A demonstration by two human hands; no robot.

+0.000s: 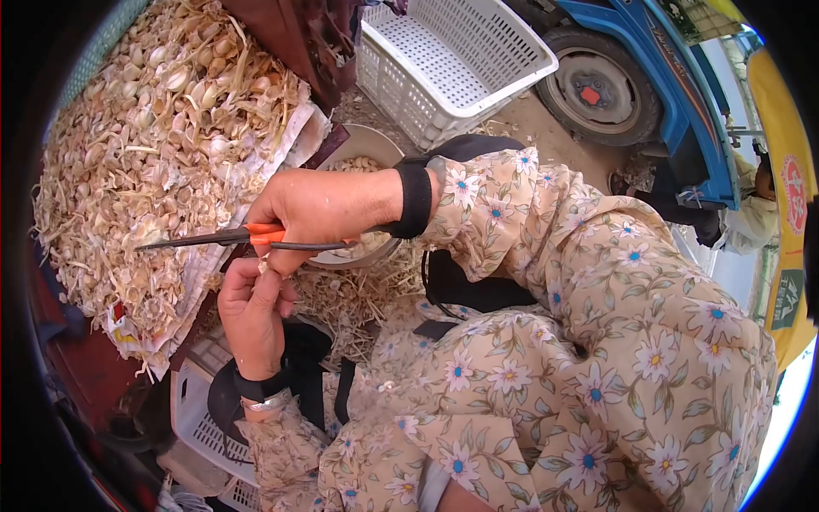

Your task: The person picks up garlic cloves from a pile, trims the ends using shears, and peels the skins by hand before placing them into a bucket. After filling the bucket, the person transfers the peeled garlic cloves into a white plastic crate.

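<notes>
My right hand [333,206] is closed around scissors [192,240] with orange and black handles, their dark blades pointing left over the garlic pile. Just below, the fingers of my left hand [253,311] pinch a small pale garlic clove [264,266]. The right thumb and fingertips meet the left fingertips at this clove, hiding most of it. Beyond both hands spreads a large heap of garlic cloves and dry skins [162,145] on a pale cloth. A round bowl [384,147] holding pale cloves sits behind my right wrist, partly covered by it.
A white perforated crate [512,81] stands past the bowl, near the wheel [601,90] of a blue vehicle [691,111]. Another white basket [209,435] lies low at left. Dry stalks and skins [341,299] litter the ground below my hands. A person [759,192] is partly visible at far right.
</notes>
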